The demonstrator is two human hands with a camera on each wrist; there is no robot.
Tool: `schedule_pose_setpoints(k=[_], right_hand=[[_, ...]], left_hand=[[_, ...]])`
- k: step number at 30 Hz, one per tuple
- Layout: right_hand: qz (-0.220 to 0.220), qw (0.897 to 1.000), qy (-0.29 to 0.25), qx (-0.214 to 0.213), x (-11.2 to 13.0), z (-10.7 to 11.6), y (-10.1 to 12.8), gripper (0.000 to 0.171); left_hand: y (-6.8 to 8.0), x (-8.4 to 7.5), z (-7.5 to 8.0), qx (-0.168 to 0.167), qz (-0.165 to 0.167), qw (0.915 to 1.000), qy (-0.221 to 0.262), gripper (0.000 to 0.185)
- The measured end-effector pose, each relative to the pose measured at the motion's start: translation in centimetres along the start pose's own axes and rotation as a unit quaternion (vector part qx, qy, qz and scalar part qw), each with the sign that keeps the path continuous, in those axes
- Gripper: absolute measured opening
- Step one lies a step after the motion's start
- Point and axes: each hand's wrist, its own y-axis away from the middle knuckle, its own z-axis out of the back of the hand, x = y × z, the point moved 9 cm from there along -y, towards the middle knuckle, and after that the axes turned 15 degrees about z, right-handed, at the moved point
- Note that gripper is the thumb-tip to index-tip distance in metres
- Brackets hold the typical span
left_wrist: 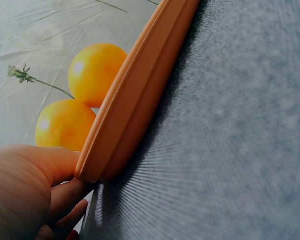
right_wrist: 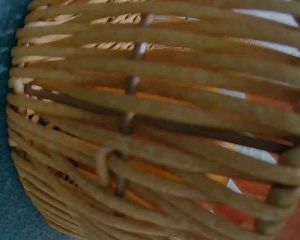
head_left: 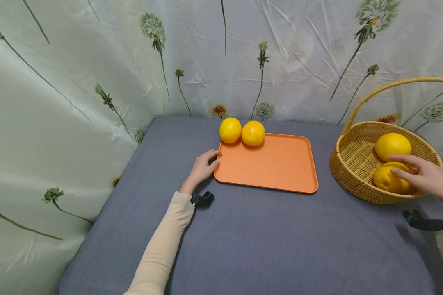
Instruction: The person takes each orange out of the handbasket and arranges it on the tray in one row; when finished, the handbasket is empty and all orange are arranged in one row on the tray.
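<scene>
An orange rectangular tray [head_left: 277,166] lies on the grey-blue cloth, with two round oranges [head_left: 230,130] side by side at its back left corner. At its left edge my left hand [head_left: 204,167] holds the rim, thumb against it and fingers beside it, as the left wrist view also shows at the tray's side [left_wrist: 135,100]. On the right stands a wicker basket [head_left: 354,176] with two more oranges [head_left: 393,146] inside. My right hand [head_left: 422,174] is over the nearer of them, fingers extended and thumb across its top. In the right wrist view basket weave [right_wrist: 140,110] hides that hand.
The basket's tall arched handle [head_left: 391,84] rises over its back. A pale curtain [head_left: 206,61] printed with dandelions hangs behind the table and along its left side. The grey-blue tablecloth [head_left: 280,246] spreads in front of the tray and basket.
</scene>
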Motion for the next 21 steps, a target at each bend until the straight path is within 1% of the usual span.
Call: schedule_pose_setpoints(k=[1,4,8,11,13,14,16,19,21], right_hand=[[0.009,1.000,0.011,0.011,0.1,-0.1,-0.1,0.034],[0.016,0.998,0.049,0.026,0.3,-0.1,-0.2,0.030],[0.028,0.995,0.081,0.056,0.7,-0.2,-0.5,0.033],[0.040,0.990,0.105,0.085,1.1,-0.5,-0.6,0.038],[0.051,0.987,0.122,0.096,1.3,-0.6,-0.5,0.034],[0.057,0.985,0.127,0.100,1.5,-0.7,-0.5,0.036],[0.062,0.983,0.140,0.101,1.8,-0.7,-0.4,0.047],[0.043,0.982,0.144,0.111,1.8,-0.8,-0.3,0.051],[0.015,0.982,0.143,0.126,1.6,-1.0,-0.3,0.046]], left_hand=[[0.0,0.0,0.0,0.000,0.000,1.0000,0.000,0.040],[0.0,-0.1,0.0,-0.001,-0.002,1.0000,-0.001,0.040],[0.0,-0.1,0.0,-0.003,-0.005,1.0000,-0.001,0.039],[0.0,-0.2,0.1,-0.003,-0.005,1.0000,0.000,0.039],[0.1,-0.2,0.1,-0.001,-0.003,1.0000,0.000,0.039],[0.1,-0.1,0.1,0.000,-0.001,1.0000,-0.001,0.040],[0.2,-0.1,0.1,0.001,0.001,1.0000,-0.001,0.040],[0.2,0.0,0.1,0.000,0.003,1.0000,-0.003,0.040],[0.2,0.0,0.1,0.000,0.003,1.0000,-0.005,0.039]])
